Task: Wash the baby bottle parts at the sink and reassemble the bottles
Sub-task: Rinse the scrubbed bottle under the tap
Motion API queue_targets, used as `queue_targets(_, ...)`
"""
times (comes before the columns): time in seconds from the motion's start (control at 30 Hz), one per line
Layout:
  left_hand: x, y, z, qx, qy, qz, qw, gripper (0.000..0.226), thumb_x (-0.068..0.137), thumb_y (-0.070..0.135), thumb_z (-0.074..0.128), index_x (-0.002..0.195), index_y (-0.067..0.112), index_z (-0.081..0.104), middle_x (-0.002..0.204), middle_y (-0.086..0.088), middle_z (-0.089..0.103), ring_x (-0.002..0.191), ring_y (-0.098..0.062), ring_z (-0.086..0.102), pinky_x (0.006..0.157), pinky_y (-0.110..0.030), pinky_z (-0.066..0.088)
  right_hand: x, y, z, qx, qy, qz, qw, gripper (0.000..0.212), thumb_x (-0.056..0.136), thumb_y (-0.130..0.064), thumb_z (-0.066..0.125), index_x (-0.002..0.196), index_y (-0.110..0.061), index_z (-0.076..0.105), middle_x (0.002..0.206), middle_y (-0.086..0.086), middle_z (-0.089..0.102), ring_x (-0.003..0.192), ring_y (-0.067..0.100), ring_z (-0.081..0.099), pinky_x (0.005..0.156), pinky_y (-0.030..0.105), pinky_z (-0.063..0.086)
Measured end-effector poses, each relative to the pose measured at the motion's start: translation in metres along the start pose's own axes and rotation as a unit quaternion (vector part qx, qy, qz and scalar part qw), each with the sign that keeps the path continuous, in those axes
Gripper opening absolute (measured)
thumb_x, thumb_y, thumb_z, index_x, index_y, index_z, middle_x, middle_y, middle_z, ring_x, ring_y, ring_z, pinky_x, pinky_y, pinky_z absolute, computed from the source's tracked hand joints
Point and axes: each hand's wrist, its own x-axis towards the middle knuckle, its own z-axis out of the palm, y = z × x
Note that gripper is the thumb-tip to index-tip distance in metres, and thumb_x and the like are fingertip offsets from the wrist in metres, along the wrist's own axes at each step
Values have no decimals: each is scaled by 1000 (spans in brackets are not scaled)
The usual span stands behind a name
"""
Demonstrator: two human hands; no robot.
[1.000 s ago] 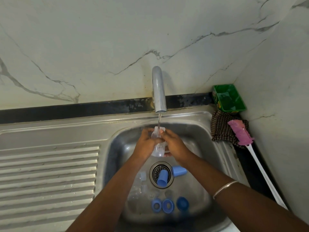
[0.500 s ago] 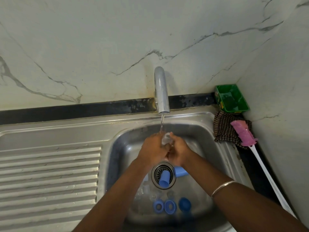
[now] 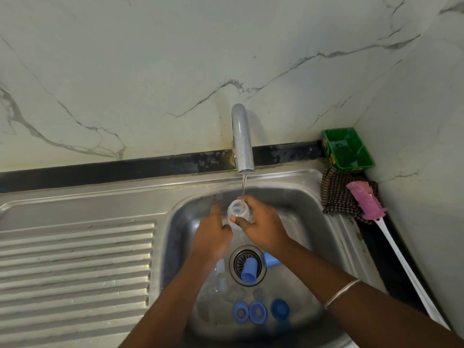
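Right fingers (image 3: 244, 218) apparently grip bottle (image 3: 237, 212).

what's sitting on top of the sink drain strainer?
A blue cap lies on its side across the drain strainer. What sits beneath the cap is hidden.

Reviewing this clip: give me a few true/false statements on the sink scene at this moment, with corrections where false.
1. Water runs from the tap onto the clear bottle. True.
2. Only the left hand touches the bottle. False: the right hand grips it too.
3. A blue cap lies over the drain. True.
4. The pink brush lies in the basin. False: it rests on the counter at the right.
5. The green tub sits on the draining board. False: it sits in the back right corner.
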Motion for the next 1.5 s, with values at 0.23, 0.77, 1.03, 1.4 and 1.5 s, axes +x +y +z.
queue_targets(0.23, -11, -2, -5, -26, 18, -32, 999, 57, 90, 9, 51, 144, 25, 40, 125, -1, 65, 102, -20, 65, 70, -30, 54, -3, -5, -2, -59, 15, -14, 998, 30, 86, -37, 73, 110, -23, 64, 103, -6, 67, 92, 12, 63, 80, 33, 54)
queue_targets(0.77, -15, -2, -2, -24, -3, -28, 999, 56, 89, 2, 46, 140, 26, 44, 128, 0, 63, 107, -19, 62, 85, -36, 55, -6, -8, -6, -129, 21, 25, 991, 38, 84, -41, 74, 117, -23, 65, 108, -4, 70, 97, 17, 65, 80, 27, 50)
queue_targets(1.03, -12, -4, 2, -10, -21, -24, 999, 56, 85, 1, 52, 136, 23, 49, 131, 1, 61, 117, -16, 57, 92, -30, 50, -7, -12, -5, -128, 10, 29, 991, 36, 83, -46, 75, 112, -25, 68, 101, -6, 72, 91, 14, 67, 76, 25, 52)
queue_targets(1.4, -7, 9, 4, -93, -12, 95, 991, 47, 77, 27, 80, 103, 53, 51, 104, 20, 66, 97, 3, 62, 76, -13, 46, 6, -27, -18, 15, -15, 86, 996, 28, 75, -52, 70, 89, -28, 73, 80, -13, 72, 74, 1, 68, 72, 29, 59)
queue_targets(1.5, -3, 10, 2, -99, -38, 95, 990, 54, 76, 24, 82, 100, 59, 50, 98, 28, 64, 93, 8, 60, 74, -9, 44, 27, -36, -31, 74, 69, 108, 989, 20, 84, -42, 67, 100, -29, 70, 88, -11, 71, 82, 5, 68, 82, 40, 59)
